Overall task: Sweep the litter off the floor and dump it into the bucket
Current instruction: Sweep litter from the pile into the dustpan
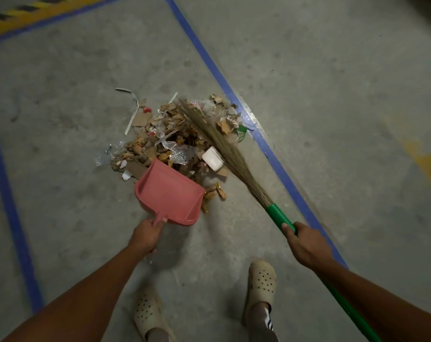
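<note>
A heap of litter (177, 134), made of cardboard scraps, clear plastic and a white box, lies on the concrete floor. My left hand (145, 236) grips the handle of a pink dustpan (167, 193), whose mouth touches the near edge of the heap. My right hand (304, 244) grips the green handle of a straw broom (224, 146). Its bristles lie across the right side of the heap, reaching to the far edge. No bucket is in view.
Blue tape lines (271, 154) run across the floor on the right and on the left (12, 211). A yellow and black hazard stripe (24, 13) marks the far left corner. My two feet in cream clogs (261, 282) stand just behind the dustpan.
</note>
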A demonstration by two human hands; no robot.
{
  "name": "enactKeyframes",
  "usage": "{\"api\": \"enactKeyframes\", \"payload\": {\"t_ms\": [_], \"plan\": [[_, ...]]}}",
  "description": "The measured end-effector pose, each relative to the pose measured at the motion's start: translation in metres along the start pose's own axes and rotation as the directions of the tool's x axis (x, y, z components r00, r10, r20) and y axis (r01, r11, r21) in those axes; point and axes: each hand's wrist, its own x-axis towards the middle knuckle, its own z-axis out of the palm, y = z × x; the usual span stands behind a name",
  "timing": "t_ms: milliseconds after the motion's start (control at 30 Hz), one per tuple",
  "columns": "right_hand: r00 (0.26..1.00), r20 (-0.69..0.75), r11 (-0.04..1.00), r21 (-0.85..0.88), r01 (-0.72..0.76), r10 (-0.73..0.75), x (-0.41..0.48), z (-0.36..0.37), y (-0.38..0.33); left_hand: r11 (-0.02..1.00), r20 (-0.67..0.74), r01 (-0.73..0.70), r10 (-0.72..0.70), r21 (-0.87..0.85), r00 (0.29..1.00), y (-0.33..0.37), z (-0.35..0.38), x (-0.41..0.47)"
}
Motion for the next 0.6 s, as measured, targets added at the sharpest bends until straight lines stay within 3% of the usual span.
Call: {"api": "enactKeyframes", "payload": {"t_ms": [300, 433, 600], "plan": [[0.996, -0.083, 0.999, 0.002, -0.032, 0.032, 0.019, -0.002, 0.009, 0.998, 0.026, 0.035, -0.033, -0.05, 0.999, -0.014, -0.006, -0.002], [0.985, -0.105, 0.991, 0.018, -0.133, 0.134, 0.06, -0.01, 0.013, 0.997, 0.076, 0.079, -0.079, 0.004, 0.994, -0.033, -0.011, 0.0], [0.987, -0.091, 0.99, -0.038, -0.136, 0.132, 0.135, -0.011, -0.001, 0.992, 0.067, 0.123, -0.126, 0.041, 0.99, -0.055, -0.007, 0.026]]}}
